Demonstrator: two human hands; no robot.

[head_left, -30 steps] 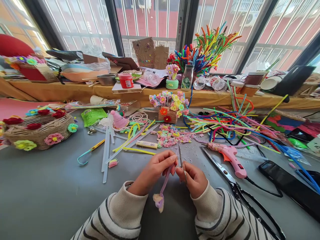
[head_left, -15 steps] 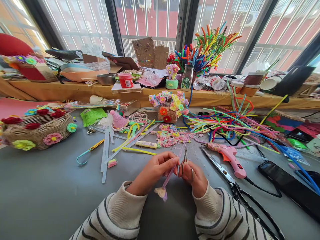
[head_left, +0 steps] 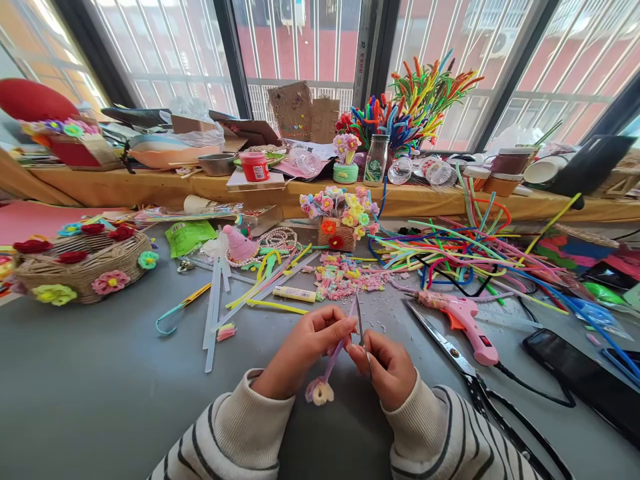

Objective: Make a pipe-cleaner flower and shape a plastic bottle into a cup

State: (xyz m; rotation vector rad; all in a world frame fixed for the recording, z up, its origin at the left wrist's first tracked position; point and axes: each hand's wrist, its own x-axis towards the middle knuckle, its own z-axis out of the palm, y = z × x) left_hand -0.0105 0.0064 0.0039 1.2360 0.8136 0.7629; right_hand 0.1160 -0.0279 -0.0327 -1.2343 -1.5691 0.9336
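Near the table's front middle, my left hand point(head_left: 313, 343) pinches a purple pipe cleaner point(head_left: 332, 363). From its lower end hangs a small cream and purple fuzzy flower point(head_left: 319, 391); the upper tip points away from me. My right hand point(head_left: 387, 367) is closed round a small pair of scissors point(head_left: 359, 321), whose narrow blades rise beside the pipe cleaner's upper part. Whether the blades touch it I cannot tell. The fingertips of both hands are almost together. Beyond them lies a heap of short fuzzy pastel clippings point(head_left: 340, 280).
Right of my hands lie large black-handled scissors point(head_left: 453, 350), a pink glue gun point(head_left: 470, 320) and a black phone point(head_left: 575, 373). To the left are clear glue sticks point(head_left: 213, 313) and a woven basket point(head_left: 85, 280). Colourful pipe cleaners point(head_left: 450, 247) spread behind.
The flower on the pipe cleaner has turned, its cream part now facing me more. The small scissors' blades have come together and tilted left. The view has shifted slightly.
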